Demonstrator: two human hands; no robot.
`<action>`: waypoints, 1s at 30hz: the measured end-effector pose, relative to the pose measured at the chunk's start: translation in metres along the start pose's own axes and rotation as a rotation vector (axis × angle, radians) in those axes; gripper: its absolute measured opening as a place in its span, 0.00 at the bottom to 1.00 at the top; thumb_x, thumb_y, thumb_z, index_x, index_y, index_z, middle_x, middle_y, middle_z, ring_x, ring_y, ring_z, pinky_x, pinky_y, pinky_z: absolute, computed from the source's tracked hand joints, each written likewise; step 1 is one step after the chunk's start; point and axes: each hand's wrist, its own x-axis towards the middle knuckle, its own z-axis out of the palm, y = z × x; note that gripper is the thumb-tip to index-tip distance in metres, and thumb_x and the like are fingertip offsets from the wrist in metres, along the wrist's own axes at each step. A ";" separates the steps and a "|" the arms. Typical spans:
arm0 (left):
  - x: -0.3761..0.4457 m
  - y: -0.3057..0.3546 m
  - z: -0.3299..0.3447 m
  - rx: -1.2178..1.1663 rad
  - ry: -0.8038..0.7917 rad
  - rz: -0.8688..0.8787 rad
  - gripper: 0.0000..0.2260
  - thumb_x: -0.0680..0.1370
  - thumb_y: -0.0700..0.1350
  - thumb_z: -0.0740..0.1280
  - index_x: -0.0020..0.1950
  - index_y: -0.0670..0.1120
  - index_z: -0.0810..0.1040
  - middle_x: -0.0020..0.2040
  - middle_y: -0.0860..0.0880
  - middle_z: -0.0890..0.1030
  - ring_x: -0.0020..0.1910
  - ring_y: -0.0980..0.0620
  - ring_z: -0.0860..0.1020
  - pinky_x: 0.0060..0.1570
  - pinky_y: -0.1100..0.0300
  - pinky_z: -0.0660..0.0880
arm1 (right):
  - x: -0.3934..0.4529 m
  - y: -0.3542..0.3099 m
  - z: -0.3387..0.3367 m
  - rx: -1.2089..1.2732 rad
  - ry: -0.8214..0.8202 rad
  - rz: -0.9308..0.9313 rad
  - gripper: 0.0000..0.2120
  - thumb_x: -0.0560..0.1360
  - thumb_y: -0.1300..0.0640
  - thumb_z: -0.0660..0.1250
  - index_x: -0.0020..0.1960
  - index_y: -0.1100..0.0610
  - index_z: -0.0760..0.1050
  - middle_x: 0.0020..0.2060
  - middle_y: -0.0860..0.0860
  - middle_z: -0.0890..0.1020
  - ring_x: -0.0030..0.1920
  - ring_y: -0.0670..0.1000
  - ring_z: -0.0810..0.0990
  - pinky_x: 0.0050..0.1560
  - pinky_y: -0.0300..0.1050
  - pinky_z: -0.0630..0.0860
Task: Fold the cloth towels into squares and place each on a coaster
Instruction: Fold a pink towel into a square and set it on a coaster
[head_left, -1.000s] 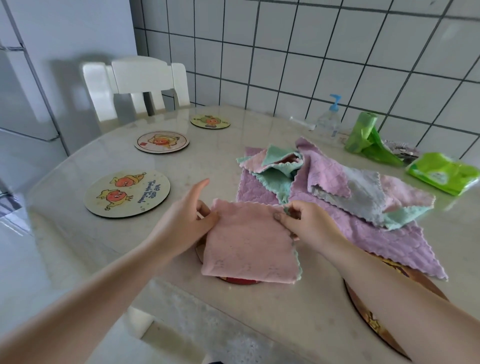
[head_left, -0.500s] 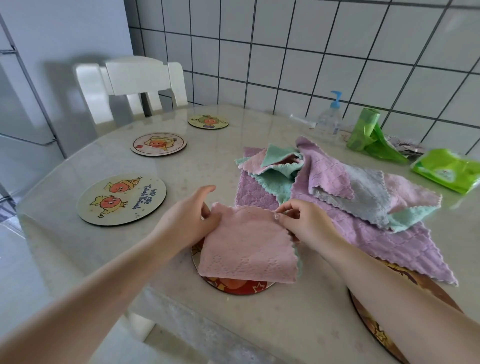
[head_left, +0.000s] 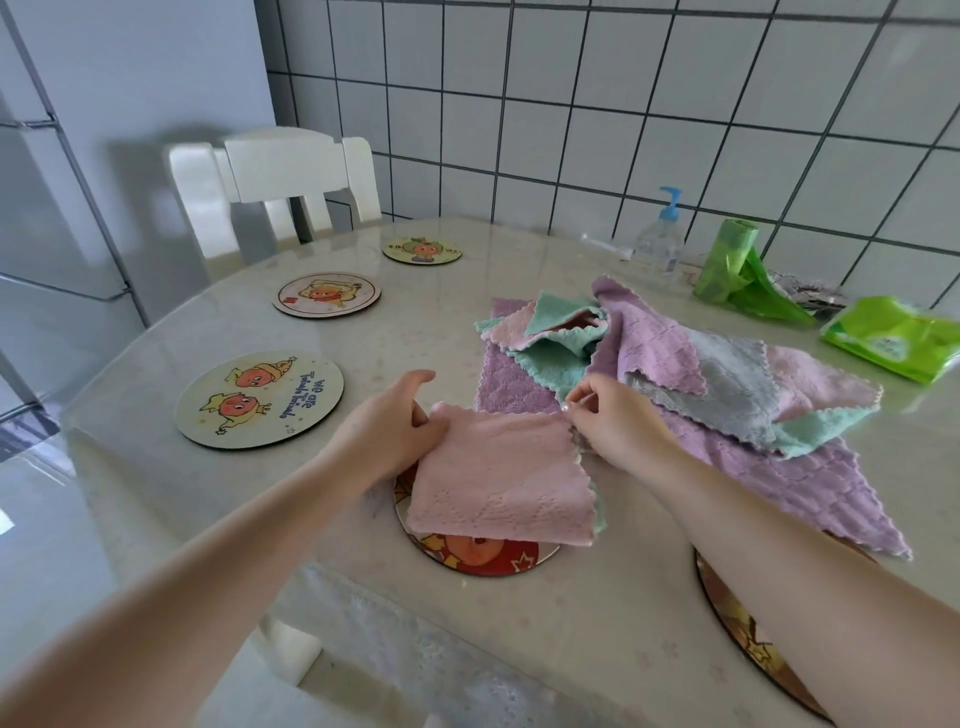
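A pale marble-look table (head_left: 519, 649) fills the room's near corner, set against a white tiled wall. On its right half lies a loose heap of unfolded towels (head_left: 727, 405), purple, grey, green and pink, overlapping one another; the bottom purple one drapes over part of a dark coaster (head_left: 737, 634) at the near right edge. That heap looks like most of the job remaining.

Three bare coasters run along the left side: a large one (head_left: 260, 400) nearest, a middle one (head_left: 326, 295) behind it, and a small one (head_left: 422, 250) at the far end. None holds a towel yet.

At the near centre, a pink towel (head_left: 498, 488) folded to a rough square sits on a red coaster (head_left: 478, 556), covering most of it. The left hand (head_left: 389, 426) holds the towel's far left corner, fingers curled around the edge. The right hand (head_left: 608, 421) pinches the far right corner between thumb and fingertips. By the look of it, this first towel is being settled into place, with four coasters left to fill.
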 end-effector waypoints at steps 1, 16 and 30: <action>0.000 0.001 0.000 -0.009 0.000 -0.015 0.26 0.76 0.53 0.64 0.72 0.53 0.60 0.43 0.56 0.78 0.42 0.56 0.77 0.45 0.58 0.74 | -0.002 -0.004 -0.005 0.005 0.018 -0.016 0.05 0.76 0.54 0.62 0.50 0.51 0.74 0.41 0.46 0.78 0.38 0.48 0.77 0.40 0.46 0.75; -0.047 0.016 0.030 0.464 -0.169 0.207 0.35 0.72 0.64 0.36 0.76 0.51 0.49 0.77 0.56 0.50 0.75 0.58 0.45 0.73 0.48 0.45 | -0.064 -0.023 0.032 -0.454 -0.320 -0.200 0.31 0.77 0.36 0.45 0.76 0.47 0.46 0.76 0.46 0.44 0.75 0.46 0.41 0.72 0.62 0.40; -0.066 -0.004 -0.002 0.234 -0.033 0.080 0.26 0.77 0.62 0.53 0.74 0.57 0.57 0.69 0.52 0.70 0.70 0.49 0.64 0.70 0.49 0.57 | -0.083 0.012 -0.006 -0.180 -0.083 -0.172 0.23 0.76 0.43 0.60 0.69 0.46 0.65 0.62 0.46 0.75 0.63 0.48 0.71 0.64 0.49 0.67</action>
